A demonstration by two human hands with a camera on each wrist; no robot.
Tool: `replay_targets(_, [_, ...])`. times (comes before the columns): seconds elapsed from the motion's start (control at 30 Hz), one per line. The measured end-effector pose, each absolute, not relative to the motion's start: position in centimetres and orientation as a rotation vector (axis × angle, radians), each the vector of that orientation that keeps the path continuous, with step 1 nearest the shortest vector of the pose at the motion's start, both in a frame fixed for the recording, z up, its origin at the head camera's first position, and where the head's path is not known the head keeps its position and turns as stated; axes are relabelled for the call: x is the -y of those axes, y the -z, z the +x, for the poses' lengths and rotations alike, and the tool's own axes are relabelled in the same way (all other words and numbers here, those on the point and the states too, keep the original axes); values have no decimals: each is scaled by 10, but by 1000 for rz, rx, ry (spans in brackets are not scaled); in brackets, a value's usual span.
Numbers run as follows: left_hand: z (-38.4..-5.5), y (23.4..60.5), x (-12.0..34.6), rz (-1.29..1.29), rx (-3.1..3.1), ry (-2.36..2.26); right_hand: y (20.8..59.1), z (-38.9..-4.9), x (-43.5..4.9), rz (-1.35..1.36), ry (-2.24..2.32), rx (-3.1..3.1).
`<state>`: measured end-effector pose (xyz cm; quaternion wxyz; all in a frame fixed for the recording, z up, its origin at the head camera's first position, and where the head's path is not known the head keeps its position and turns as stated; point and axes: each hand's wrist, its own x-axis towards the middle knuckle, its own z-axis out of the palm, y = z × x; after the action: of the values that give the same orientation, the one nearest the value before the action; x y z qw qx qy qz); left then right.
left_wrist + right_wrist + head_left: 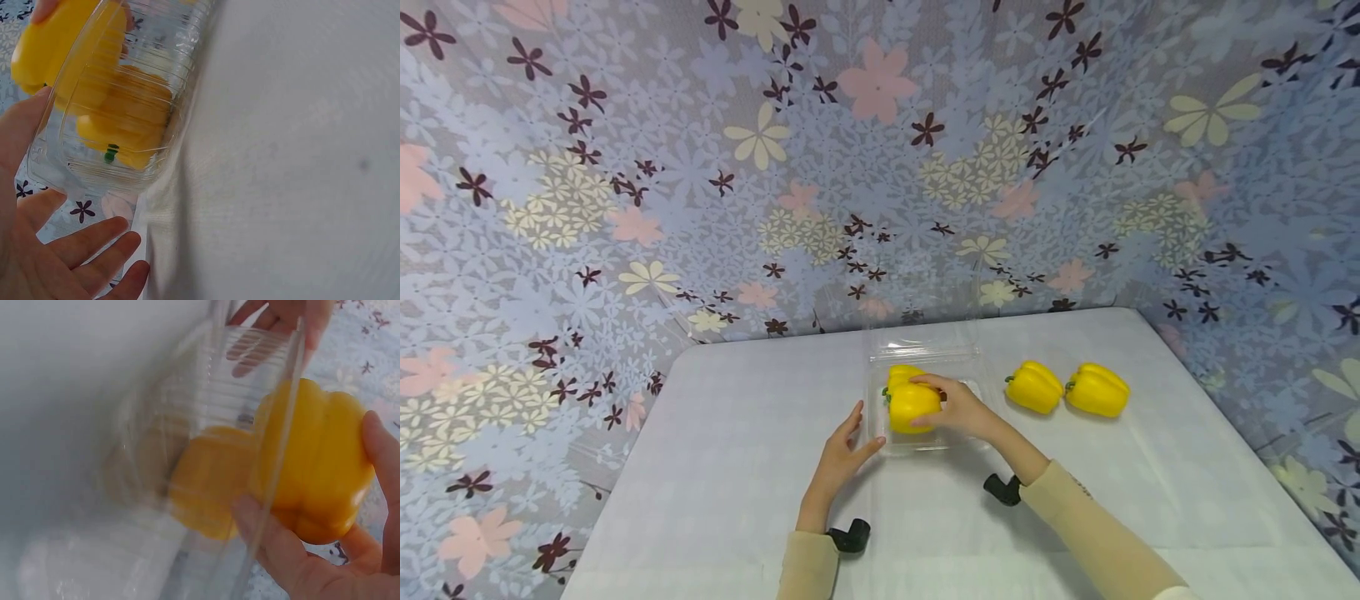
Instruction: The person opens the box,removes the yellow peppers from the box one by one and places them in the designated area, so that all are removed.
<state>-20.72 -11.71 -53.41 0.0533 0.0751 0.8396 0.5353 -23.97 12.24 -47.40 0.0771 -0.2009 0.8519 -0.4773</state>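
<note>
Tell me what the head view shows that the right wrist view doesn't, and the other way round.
Only the head view shows two loose yellow peppers on the table and the black wrist devices.

Only the right wrist view looks side-on through the ribbed wall of the clear container at the pepper inside.

Both show the left hand, the right hand gripping another pepper, and the floral backdrop.
</note>
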Motion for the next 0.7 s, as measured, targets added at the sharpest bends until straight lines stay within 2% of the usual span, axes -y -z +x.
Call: replay_targets(0.7, [-207, 537, 117, 228, -2545, -1619, 456, -232, -167, -586, 1522, -2624])
